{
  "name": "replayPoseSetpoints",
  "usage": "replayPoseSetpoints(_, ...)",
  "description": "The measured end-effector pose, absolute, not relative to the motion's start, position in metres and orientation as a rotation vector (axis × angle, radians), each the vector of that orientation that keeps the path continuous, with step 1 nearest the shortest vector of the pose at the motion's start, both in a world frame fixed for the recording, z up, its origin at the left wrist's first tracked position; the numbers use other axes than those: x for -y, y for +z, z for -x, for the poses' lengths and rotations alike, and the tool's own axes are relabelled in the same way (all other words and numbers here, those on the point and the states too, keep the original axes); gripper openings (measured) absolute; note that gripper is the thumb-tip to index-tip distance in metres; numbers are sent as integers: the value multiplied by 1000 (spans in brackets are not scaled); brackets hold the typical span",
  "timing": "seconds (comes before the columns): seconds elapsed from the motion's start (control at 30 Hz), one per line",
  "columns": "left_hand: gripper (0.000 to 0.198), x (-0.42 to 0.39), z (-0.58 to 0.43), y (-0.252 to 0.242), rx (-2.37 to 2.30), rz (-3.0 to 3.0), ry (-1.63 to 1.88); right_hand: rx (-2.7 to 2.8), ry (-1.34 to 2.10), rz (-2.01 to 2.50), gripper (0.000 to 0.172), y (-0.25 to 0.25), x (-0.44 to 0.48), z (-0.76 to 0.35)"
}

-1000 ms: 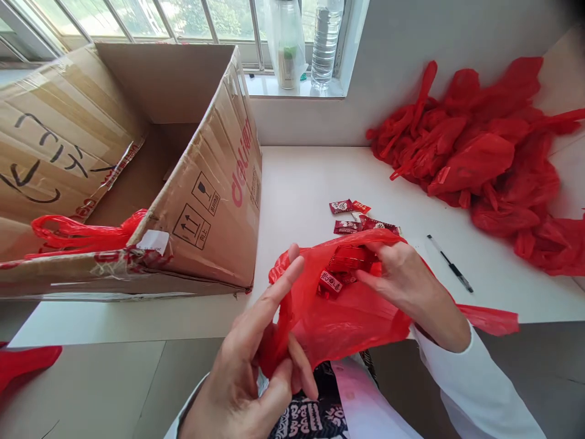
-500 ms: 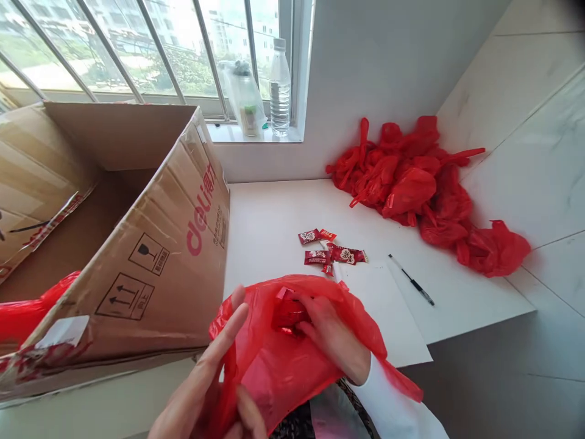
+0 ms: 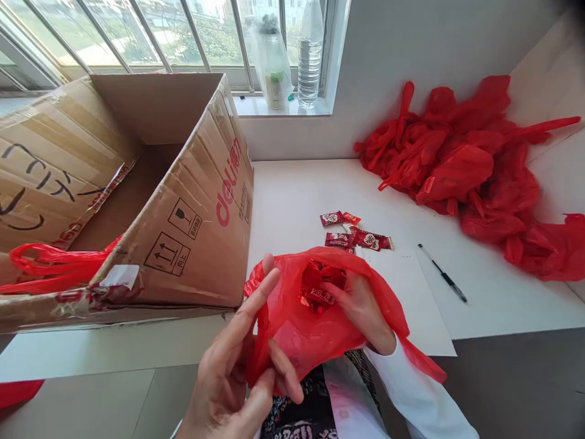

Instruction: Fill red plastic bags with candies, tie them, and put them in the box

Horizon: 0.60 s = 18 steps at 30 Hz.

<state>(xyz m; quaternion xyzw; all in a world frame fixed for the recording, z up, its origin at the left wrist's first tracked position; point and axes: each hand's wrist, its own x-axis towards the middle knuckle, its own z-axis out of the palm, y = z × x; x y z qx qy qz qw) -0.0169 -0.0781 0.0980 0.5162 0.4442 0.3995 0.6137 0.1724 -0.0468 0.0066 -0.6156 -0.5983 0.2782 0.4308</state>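
Right hand (image 3: 367, 309) has shifted among packets (image 3: 319, 300) inside red bag (image 3: 311, 346), grip unclear; left hand (image 3: 234, 367) grips it.

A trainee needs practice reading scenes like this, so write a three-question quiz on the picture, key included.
1. Which hand reaches into the open red bag?

2. True or false: some loose packets lie on the white table, outside that bag.

3. What stands on the windowsill?
A) the red bag
B) a clear bottle
C) the loose packets

Key:
1. The right hand; the left hand holds the edge of the red bag.
2. True.
3. B.
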Motion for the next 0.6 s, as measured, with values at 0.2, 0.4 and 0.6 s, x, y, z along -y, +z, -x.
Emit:
replayPoseSetpoints(0.2,60,85,14,103,-1013,-1187,1006,1300,607,1742,17,23,62,-186)
replayPoseSetpoints(0.4,61,85,14,96,-880,-1167,1031,1324,654,1811,17,28,63,-197)
replayPoseSetpoints(0.6,59,78,11,99,-854,-1204,1032,1411,887,1803,17,21,58,-203)
